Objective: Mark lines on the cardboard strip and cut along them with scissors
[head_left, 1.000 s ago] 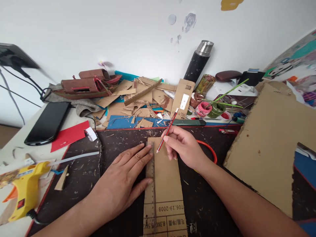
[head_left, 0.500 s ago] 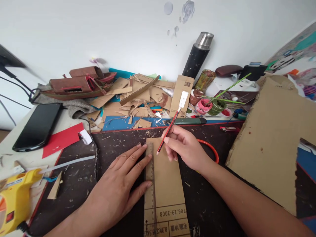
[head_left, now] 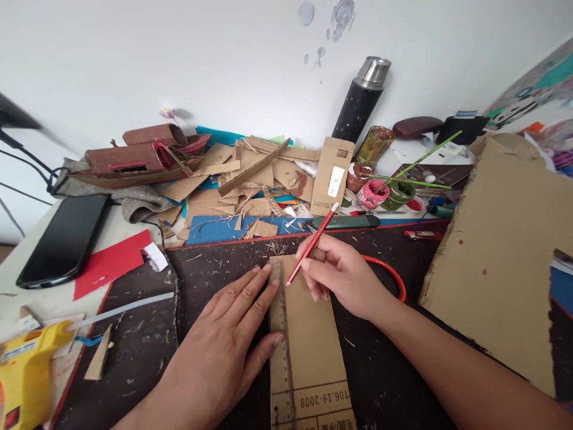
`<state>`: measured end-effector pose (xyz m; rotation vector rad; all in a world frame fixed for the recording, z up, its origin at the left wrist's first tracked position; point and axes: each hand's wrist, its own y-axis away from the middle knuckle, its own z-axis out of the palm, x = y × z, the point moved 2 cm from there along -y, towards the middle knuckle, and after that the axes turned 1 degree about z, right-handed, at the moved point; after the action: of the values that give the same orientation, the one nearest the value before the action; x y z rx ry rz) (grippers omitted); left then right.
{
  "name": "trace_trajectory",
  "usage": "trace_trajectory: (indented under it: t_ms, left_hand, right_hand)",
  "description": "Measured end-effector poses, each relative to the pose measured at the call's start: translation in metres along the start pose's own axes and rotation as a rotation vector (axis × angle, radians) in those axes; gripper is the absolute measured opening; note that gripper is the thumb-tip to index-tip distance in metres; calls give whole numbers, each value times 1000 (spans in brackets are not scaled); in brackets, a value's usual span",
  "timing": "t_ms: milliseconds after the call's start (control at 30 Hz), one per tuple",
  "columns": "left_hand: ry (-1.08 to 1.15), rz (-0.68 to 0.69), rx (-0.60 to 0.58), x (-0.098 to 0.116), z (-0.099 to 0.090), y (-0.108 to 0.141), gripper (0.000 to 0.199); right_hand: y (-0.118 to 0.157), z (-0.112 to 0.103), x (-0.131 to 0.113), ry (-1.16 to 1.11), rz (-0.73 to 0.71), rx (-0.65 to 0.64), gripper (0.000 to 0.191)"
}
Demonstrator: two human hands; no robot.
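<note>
A strip of cardboard [head_left: 313,340] with upside-down print lies lengthwise on the dark table in front of me. Along its left side runs a clear ruler [head_left: 280,334]. My left hand [head_left: 233,334] lies flat, fingertips pressing on the ruler's left edge, fingers outstretched. In my right hand [head_left: 333,269] a red pencil [head_left: 313,243] is pinched between thumb and fingers. Its tip points down at the cardboard just right of the ruler, near the far end. Whether the tip touches the cardboard I cannot tell.
A yellow glue gun [head_left: 33,370] and a phone [head_left: 67,239] lie at left. Cardboard scraps [head_left: 255,173] and a model boat [head_left: 134,158] fill the back. Paint pots [head_left: 373,194], a utility knife [head_left: 344,222] and a thermos [head_left: 362,98] stand or lie behind; a big cardboard sheet [head_left: 496,257] is at right.
The pencil has rolled or turned in my right hand, and its tip sits nearer the ruler's edge. My left hand keeps its place on the ruler. The whole view has shifted slightly.
</note>
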<state>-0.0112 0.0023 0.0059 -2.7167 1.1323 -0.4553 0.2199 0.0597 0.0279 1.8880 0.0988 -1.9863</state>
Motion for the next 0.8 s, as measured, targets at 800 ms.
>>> trace_trajectory:
  t_ms: [800]
  left_hand:
    - [-20,-35,6,0,4,-1,65]
  right_hand:
    - [0,1,0,-21,10,-1,16]
